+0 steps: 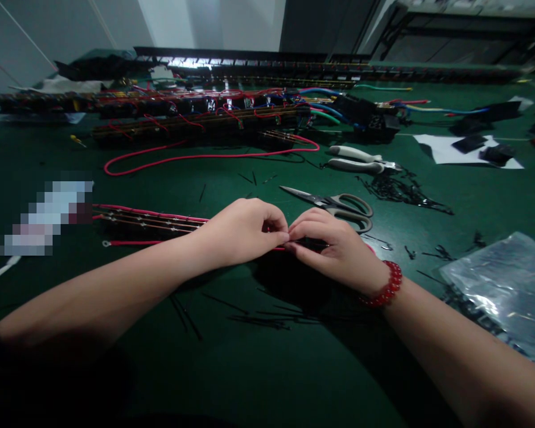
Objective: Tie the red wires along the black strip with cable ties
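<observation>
My left hand (245, 232) is closed in a pinch over a wire assembly (156, 223) with red cables and bare copper-coloured rods. Its fingertips meet those of my right hand (334, 241), which is also pinched and wears a red bead bracelet. Whatever small piece sits between the fingers is too hidden to name. A red cable with a ring terminal (107, 244) lies along the assembly's near side. Just beyond my right hand rest scissors (339, 205) with grey handles. Loose thin black strips (263, 321), looking like cable ties, lie in front of my hands.
Grey-handled cutters (361, 160) lie behind the scissors, beside a pile of black clippings (396, 190). A clear plastic bag (508, 291) is at right. Longer wired assemblies (182, 107) stretch across the back. A looped red cable (205, 157) lies before them. At left is a blurred-out object (49, 220).
</observation>
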Action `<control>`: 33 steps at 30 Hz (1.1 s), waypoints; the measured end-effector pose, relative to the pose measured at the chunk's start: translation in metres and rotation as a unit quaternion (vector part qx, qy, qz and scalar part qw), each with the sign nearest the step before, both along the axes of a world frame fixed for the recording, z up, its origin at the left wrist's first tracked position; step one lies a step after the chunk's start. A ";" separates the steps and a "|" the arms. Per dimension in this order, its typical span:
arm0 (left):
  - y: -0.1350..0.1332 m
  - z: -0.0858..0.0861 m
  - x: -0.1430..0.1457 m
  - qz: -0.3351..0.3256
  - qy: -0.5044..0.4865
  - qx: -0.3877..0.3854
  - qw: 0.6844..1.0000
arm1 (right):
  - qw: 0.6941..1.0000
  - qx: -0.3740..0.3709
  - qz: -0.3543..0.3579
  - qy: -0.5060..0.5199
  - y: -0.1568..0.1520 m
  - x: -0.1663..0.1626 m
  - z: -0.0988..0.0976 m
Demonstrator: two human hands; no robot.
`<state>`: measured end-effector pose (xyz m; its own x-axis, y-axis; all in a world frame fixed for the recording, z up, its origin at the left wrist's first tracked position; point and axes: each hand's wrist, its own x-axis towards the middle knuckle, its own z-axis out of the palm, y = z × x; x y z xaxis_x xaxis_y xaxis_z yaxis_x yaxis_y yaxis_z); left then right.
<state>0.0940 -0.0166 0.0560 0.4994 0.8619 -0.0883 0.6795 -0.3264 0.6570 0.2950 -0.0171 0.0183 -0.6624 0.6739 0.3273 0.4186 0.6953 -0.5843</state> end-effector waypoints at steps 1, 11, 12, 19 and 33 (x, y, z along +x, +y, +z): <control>0.000 0.000 0.000 0.001 0.000 -0.001 1.000 | 1.000 0.003 0.002 0.001 0.000 0.000 0.000; -0.001 0.001 -0.002 -0.004 -0.006 0.007 1.000 | 1.000 0.021 0.017 0.000 0.002 0.000 -0.002; -0.001 0.001 -0.002 -0.005 -0.004 0.009 1.000 | 1.000 0.022 0.018 -0.001 0.002 0.000 -0.002; -0.002 0.002 -0.003 -0.025 0.008 0.017 1.000 | 1.000 0.025 0.015 -0.002 0.002 0.001 -0.003; -0.003 0.001 -0.003 -0.118 0.045 0.101 0.987 | 0.999 0.036 0.020 -0.005 0.002 -0.001 -0.004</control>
<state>0.0914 -0.0200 0.0568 0.6868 0.7266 0.0209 0.6208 -0.6012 0.5032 0.2943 -0.0154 0.0142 -0.6920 0.6214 0.3675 0.3944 0.7518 -0.5284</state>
